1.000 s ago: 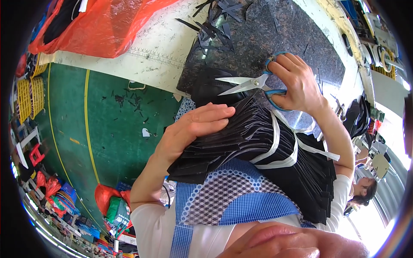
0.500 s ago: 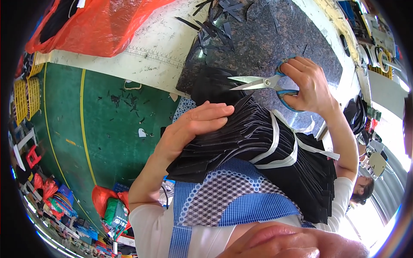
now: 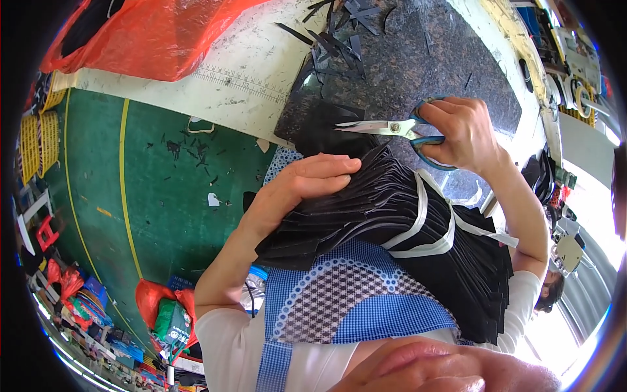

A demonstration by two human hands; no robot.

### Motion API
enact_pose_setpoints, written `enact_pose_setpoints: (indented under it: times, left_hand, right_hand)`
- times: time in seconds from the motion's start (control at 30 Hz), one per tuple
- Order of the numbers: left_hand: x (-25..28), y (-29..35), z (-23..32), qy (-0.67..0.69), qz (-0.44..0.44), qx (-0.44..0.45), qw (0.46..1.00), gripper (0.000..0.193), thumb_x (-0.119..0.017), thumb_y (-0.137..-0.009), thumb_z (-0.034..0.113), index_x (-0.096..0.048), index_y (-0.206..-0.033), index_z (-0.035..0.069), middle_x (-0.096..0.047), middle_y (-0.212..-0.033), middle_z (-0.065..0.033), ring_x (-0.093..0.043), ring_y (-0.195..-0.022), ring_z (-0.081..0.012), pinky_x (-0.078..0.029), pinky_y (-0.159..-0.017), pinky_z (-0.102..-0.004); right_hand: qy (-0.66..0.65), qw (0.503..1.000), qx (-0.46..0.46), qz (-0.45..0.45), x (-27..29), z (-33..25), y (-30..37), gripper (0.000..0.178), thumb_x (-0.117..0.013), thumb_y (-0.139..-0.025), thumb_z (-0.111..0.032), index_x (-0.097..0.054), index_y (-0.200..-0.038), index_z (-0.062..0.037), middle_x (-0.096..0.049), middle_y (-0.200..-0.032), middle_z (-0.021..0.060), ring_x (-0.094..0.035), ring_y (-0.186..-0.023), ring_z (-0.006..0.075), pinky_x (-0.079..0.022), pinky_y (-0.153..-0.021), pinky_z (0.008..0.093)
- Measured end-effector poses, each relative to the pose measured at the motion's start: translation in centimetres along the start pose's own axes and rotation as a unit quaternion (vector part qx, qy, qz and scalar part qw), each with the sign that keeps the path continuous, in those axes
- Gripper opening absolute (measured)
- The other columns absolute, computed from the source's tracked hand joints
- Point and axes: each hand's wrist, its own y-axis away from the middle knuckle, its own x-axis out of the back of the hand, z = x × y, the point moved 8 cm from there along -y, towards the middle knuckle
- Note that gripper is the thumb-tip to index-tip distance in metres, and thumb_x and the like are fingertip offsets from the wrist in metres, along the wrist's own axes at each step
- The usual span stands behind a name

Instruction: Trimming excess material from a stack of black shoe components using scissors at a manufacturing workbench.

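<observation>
A thick bundle of black fabric pieces (image 3: 366,209), tied round its middle with a white fabric strip (image 3: 421,215), lies against the front of my blue-patterned apron (image 3: 392,313). Over the left end of the bundle, my left hand (image 3: 307,183) is closed, its fingers together on top and its thumb hidden. My right hand (image 3: 460,130) has its fingers through the blue handles of a pair of scissors (image 3: 394,128). The blades are nearly closed and point left, over a black fabric piece (image 3: 333,137) at the far end of the bundle.
Beyond the bundle is a dark stone slab (image 3: 405,65) on a white worktable (image 3: 228,98). Black offcuts (image 3: 339,46) lie on the slab, and a red plastic bag (image 3: 150,39) sits far left. More scraps dot the green floor (image 3: 163,209). Another person (image 3: 552,291) is at the right.
The scissor blades have come closer together, and the scissors have shifted slightly left. My left hand keeps its place on the bundle.
</observation>
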Motion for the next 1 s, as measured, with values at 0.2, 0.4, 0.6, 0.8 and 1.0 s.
enact_pose_setpoints:
  times: [0.2, 0.4, 0.6, 0.8, 1.0]
  left_hand:
    - [0.1, -0.1, 0.0, 0.034, -0.004, 0.017, 0.999, 0.032, -0.066, -0.092, 0.004, -0.063, -0.124, 0.004, -0.064, -0.138, -0.018, -0.059, -0.132, -0.0306, -0.041, -0.115, -0.042]
    - [-0.2, 0.5, -0.8, 0.145, 0.035, 0.098, 0.984, 0.025, -0.062, -0.098, 0.011, -0.064, -0.122, 0.004, -0.059, -0.141, -0.0223, -0.056, -0.135, -0.0328, -0.042, -0.117, -0.0459]
    - [0.7, -1.0, 1.4, 0.071, -0.032, 0.196, 0.977, 0.043, -0.065, -0.092, 0.009, -0.067, -0.134, 0.007, -0.055, -0.148, -0.0182, -0.055, -0.136, -0.0314, -0.04, -0.116, -0.0385]
    - [0.9, 0.3, -0.8, -0.142, 0.025, 0.024, 0.989, 0.039, -0.066, -0.09, 0.013, -0.071, -0.129, 0.017, -0.05, -0.153, -0.0181, -0.053, -0.134, -0.0328, -0.035, -0.118, -0.0404]
    - [0.5, 1.9, -1.3, -0.173, 0.135, -0.068, 0.973, 0.038, -0.069, -0.089, 0.018, -0.071, -0.127, 0.017, -0.056, -0.148, -0.0169, -0.057, -0.129, -0.0309, -0.041, -0.109, -0.0391]
  right_hand:
    - [0.039, 0.988, 0.081, 0.125, 1.4, -3.4, -2.6, 0.04, -0.083, -0.067, -0.024, -0.063, -0.096, -0.0071, -0.065, -0.079, 0.006, -0.067, -0.075, 0.0282, -0.055, -0.063, 0.0409]
    - [-0.085, 0.995, -0.055, 0.007, -1.5, -0.7, -0.9, 0.027, -0.08, -0.076, -0.016, -0.066, -0.095, -0.0031, -0.069, -0.08, 0.0109, -0.068, -0.071, 0.0254, -0.054, -0.061, 0.0386]
    - [-0.522, 0.847, -0.104, 0.004, -1.3, -0.8, -1.3, 0.025, -0.073, -0.088, -0.019, -0.067, -0.1, 0.0013, -0.071, -0.09, 0.0115, -0.069, -0.082, 0.0171, -0.055, -0.075, 0.0321]
    - [-0.547, 0.833, -0.066, 0.035, 0.0, -2.7, -0.7, 0.03, -0.071, -0.086, -0.015, -0.066, -0.108, 0.0042, -0.072, -0.101, 0.0133, -0.071, -0.09, 0.019, -0.056, -0.079, 0.0325]
    - [-0.246, 0.957, -0.127, 0.086, 1.5, 0.2, 1.4, 0.034, -0.081, -0.078, -0.012, -0.063, -0.102, 0.0031, -0.065, -0.086, 0.0125, -0.064, -0.073, 0.0209, -0.049, -0.065, 0.0342]
